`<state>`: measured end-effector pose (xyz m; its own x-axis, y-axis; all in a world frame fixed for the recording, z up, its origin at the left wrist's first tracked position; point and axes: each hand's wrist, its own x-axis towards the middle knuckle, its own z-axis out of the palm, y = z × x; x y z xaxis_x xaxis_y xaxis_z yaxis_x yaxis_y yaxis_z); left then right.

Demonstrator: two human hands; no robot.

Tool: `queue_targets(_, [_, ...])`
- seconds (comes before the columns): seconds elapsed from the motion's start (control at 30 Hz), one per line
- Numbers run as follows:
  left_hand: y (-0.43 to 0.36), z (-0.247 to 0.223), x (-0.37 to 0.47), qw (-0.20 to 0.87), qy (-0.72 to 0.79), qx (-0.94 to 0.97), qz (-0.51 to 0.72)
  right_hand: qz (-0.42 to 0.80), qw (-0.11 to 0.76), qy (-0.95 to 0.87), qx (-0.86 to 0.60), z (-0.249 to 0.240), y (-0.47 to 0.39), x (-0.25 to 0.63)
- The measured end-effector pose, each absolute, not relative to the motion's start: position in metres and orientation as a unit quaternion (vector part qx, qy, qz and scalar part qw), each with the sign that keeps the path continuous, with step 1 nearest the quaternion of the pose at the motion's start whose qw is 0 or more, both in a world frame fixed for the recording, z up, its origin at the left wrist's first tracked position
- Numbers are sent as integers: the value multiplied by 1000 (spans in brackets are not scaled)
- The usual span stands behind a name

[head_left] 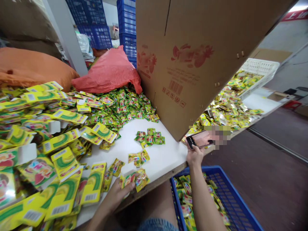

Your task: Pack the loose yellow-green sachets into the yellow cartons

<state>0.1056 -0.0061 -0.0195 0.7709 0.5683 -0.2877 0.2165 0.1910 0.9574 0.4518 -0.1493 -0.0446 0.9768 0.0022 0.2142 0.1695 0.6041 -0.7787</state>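
At the table's front edge my left hand point(118, 192) is closed on a small yellow-and-green carton point(127, 180) with a raised white flap. A yellow sachet point(141, 180) lies against the carton; I cannot tell whether my fingers hold it too. Just beyond are two yellow sachets point(139, 158) and a small group of green sachets point(149, 137) on the white tabletop point(166, 155). My right hand point(195, 156) grips a smartphone point(199, 140), its screen lit, beside the lower corner of a big cardboard box. Part of the phone's end is blurred out.
Flat yellow cartons point(67, 163) heap up on the left, with green sachets point(125, 104) behind them. The tall cardboard box point(178, 70) blocks the middle. A blue crate point(231, 192) of packets stands below the table; a white basket point(261, 69) sits at the right back.
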Motion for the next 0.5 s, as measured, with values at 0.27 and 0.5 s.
queue_targets(0.27, [-7,-16,107,707,314,619,134,-37,889,-88,-447,-47,-151,453])
queue_targets(0.5, [-7,-20,106,712,312,613,140,-23,883,-62,-465,-50,-150,461])
